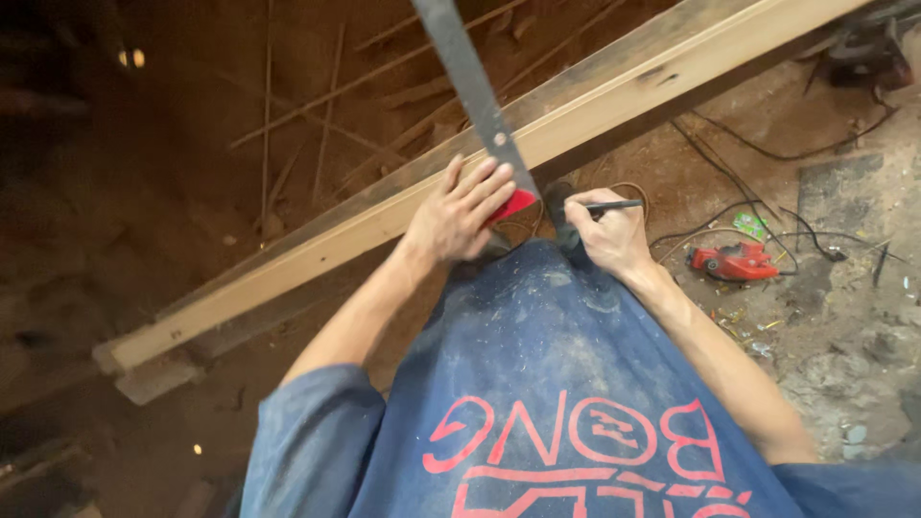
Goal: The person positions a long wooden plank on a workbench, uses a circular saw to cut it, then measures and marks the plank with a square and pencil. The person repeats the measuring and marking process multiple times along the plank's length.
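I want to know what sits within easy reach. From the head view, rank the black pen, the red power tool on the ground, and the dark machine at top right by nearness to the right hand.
1. black pen: held in the right hand.
2. red power tool: on the ground, to its right.
3. dark machine: top right corner, beyond the wooden beam.

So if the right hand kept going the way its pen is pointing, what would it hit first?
The right hand holds a black pen pointing right, clear of the wooden beam. That way looks free above the dirt floor and its black cables, though depth is unclear.
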